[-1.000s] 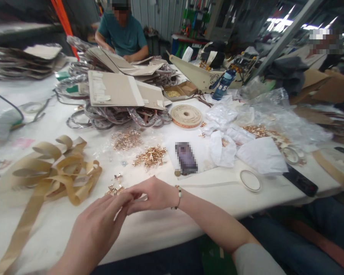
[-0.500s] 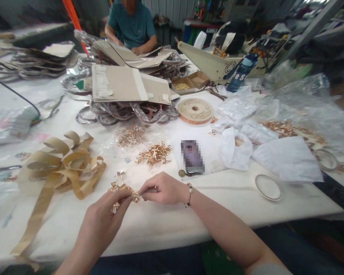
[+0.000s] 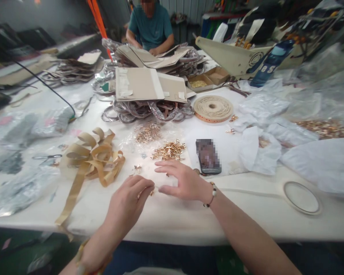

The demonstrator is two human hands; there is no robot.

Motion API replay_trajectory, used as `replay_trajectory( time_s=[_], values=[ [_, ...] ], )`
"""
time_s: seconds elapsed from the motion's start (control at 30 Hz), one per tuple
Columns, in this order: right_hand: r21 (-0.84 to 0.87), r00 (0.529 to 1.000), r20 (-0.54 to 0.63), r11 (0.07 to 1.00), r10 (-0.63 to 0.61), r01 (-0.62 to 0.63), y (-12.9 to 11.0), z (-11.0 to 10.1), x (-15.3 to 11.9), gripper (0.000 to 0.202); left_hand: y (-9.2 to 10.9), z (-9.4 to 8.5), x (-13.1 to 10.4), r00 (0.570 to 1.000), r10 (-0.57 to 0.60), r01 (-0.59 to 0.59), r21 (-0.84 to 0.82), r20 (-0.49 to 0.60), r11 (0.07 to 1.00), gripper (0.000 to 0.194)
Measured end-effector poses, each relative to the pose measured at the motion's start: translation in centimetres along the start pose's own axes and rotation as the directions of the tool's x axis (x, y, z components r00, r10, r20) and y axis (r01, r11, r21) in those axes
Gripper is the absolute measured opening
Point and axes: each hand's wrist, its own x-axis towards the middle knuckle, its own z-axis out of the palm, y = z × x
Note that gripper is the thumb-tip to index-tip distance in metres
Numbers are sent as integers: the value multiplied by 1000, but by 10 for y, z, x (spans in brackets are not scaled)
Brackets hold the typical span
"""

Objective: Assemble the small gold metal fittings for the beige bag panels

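Observation:
My left hand (image 3: 130, 198) is closed in a pinch just above the white tabletop. A small gold-coloured metal fitting (image 3: 151, 193) shows at its fingertips; the palm side is hidden. My right hand (image 3: 183, 181), wearing a beaded bracelet (image 3: 211, 194), is open beside it, with thumb and fingers apart. Just beyond the right fingers lies a heap of gold-coloured metal fittings (image 3: 171, 149). One loose fitting (image 3: 137, 168) rests above my left hand. Farther back, more small fittings (image 3: 147, 132) lie on clear plastic.
Tan ribbon (image 3: 84, 173) lies loosely looped at left. A phone (image 3: 208, 156) and a tape ring (image 3: 301, 197) are on the right. Behind stand a rolled strip (image 3: 213, 109), board pieces (image 3: 137, 84) and a bottle (image 3: 271, 63). A co-worker (image 3: 151, 28) sits across the table.
My right hand has drawn away from the left fingertips, and its fingers have spread. The left hand stays pinched. The whole view has shifted, so the table's things appear farther right.

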Motion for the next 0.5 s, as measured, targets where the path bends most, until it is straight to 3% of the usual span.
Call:
replay_trajectory(
  time_s=[0.07, 0.13, 0.3, 0.37, 0.5],
  values=[
    [127, 999, 43, 991, 30, -36, -5, 7, 0, 35, 7, 2, 1, 999, 38, -38, 14, 2, 999, 19],
    [241, 984, 117, 957, 138, -163, -9, 15, 0, 28, 10, 4, 0, 997, 74, -73, 32, -15, 997, 19],
    [480, 907, 239, 770, 346, -420, -14, 23, -1, 16, 7, 5, -10, 989, 102, -96, 53, -103, 994, 16],
    [487, 899, 267, 756, 348, -437, -16, 24, -1, 13, 4, 6, -15, 989, 88, -83, 48, -122, 995, 14],
    [405, 906, 273, 816, 322, -412, -18, 30, -3, 16, 1, 6, -24, 995, 48, -45, 42, -82, 998, 13]
  ],
)
